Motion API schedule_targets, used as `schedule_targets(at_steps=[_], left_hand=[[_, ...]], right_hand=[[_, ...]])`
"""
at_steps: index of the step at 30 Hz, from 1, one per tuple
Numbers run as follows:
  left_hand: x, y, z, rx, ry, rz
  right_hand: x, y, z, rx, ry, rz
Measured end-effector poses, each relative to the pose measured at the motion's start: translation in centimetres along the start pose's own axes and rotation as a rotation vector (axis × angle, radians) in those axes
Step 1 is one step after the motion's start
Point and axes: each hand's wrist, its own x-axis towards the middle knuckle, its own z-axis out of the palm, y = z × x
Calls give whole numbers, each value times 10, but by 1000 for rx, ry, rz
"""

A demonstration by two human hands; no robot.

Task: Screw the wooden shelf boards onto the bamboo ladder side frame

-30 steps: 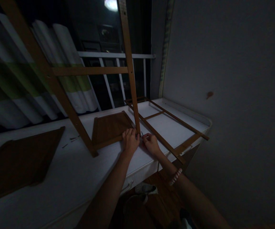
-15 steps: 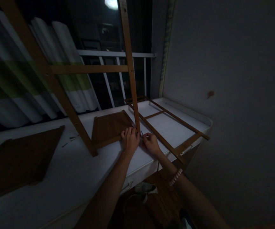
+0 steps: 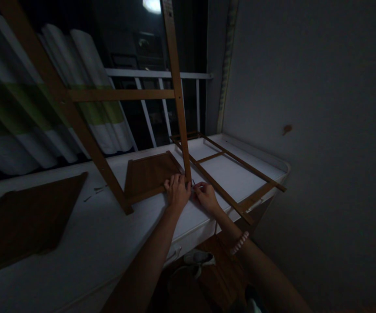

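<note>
My left hand [image 3: 178, 191] is closed over the lower corner of the upright wooden frame [image 3: 178, 98], where a post meets the wooden shelf panel [image 3: 148, 173]. Just right of that post's foot, my right hand [image 3: 206, 196] pinches a thin dark rod [image 3: 193, 181] that looks like a hex key. The fingers hide its lower end and the joint. The frame stands on the white tabletop [image 3: 109, 234], with the panel lying flat between its two posts. A beaded bracelet is on my right wrist.
A second wooden frame [image 3: 215, 155] lies flat at the right, partly past the front edge. At the left lies another wooden panel [image 3: 31, 217], with several screws [image 3: 99, 189] beside it. Behind are a curtain [image 3: 86, 87] and white railing [image 3: 155, 73]. Shoes [image 3: 199, 257] rest on the floor.
Hardly anything differs. Both hands stay at the same corner, and the thin rod in my right fingers is tilted very slightly differently. The view has shifted a little.
</note>
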Motion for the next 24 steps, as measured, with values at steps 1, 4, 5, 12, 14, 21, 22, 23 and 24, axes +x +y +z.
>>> schedule_targets(at_steps=[1,4,5,12,14,21,22,23,24], left_hand=[[0,0,0,3,4,-3],[0,0,1,13,15,-3],[0,0,1,17,18,-4],[0,1,1,22,25,-18],[0,1,1,26,21,-17],[-2,2,-2,43,13,-31],[-3,2,-2,43,12,-28],[-3,2,-3,41,13,-24],[-4,2,-3,38,14,-20]], right_hand=[[0,0,0,3,-3,1],[-2,-2,-1,6,-2,-10],[-2,-3,-1,8,-1,-17],[-2,-1,-1,27,-4,-16],[-1,0,-1,22,-2,-29],[-2,-1,-1,31,20,-15],[-2,-1,0,36,22,-12],[-1,-1,0,42,23,-13],[-1,0,1,46,22,-17]])
